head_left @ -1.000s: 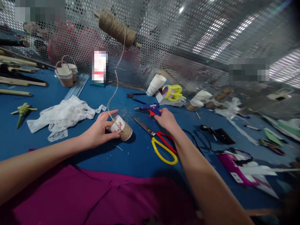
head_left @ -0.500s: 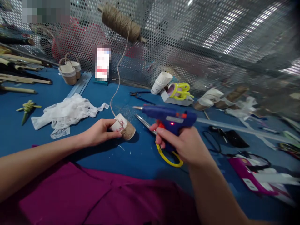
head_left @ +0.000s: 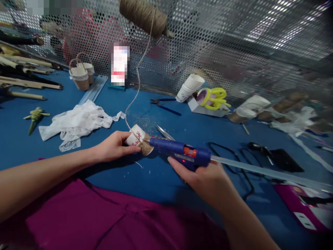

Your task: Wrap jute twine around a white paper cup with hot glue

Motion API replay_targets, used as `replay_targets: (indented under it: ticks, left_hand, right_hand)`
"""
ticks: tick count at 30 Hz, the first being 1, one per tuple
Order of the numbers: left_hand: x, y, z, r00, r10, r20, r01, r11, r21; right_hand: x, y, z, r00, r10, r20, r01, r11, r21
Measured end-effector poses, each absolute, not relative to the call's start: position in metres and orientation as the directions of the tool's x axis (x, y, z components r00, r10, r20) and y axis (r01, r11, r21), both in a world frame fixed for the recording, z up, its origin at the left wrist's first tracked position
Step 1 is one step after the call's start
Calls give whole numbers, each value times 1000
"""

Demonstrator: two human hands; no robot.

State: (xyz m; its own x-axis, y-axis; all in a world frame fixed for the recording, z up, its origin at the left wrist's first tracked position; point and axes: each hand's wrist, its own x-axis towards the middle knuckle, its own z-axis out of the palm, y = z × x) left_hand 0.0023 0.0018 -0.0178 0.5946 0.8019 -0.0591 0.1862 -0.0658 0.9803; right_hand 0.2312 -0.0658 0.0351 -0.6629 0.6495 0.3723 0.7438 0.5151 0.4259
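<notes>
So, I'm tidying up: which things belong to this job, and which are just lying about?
In use, apparently:
white paper cup with red print
brown spooled twine
blue plastic glue gun

Lying about, apparently:
crumpled white lace
blue-handled metal pliers
stacked white paper cups

On my feed I see a white, red-printed paper cup point(head_left: 136, 134) tilted over, one end wound in brown twine point(head_left: 147, 149); a blue plastic glue gun point(head_left: 171, 148) points its nozzle point(head_left: 146, 140) at that winding.

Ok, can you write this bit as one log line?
left hand: holding cup | right hand: holding glue gun | nozzle: at cup's twine-wrapped part | twine: runs from spool to cup
</notes>
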Motion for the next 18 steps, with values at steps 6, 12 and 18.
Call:
replay_targets:
  ticks: [6, 12, 18]
  left_hand:
    - [3, 2, -17, 592, 804, -56, 188, -70, 980]
    - [3, 2, -16, 593, 803, -60, 166, -49, 985]
    - [2, 2, -16, 594, 802, -61, 159, -42, 986]
  right_hand:
    - [234, -68, 31, -790, 532, 305, 576, 474, 666]
    - [243, -73, 14, -772, 569, 283, 594, 486, 641]
    - [241, -71, 18, -785, 552, 280, 586, 517, 624]
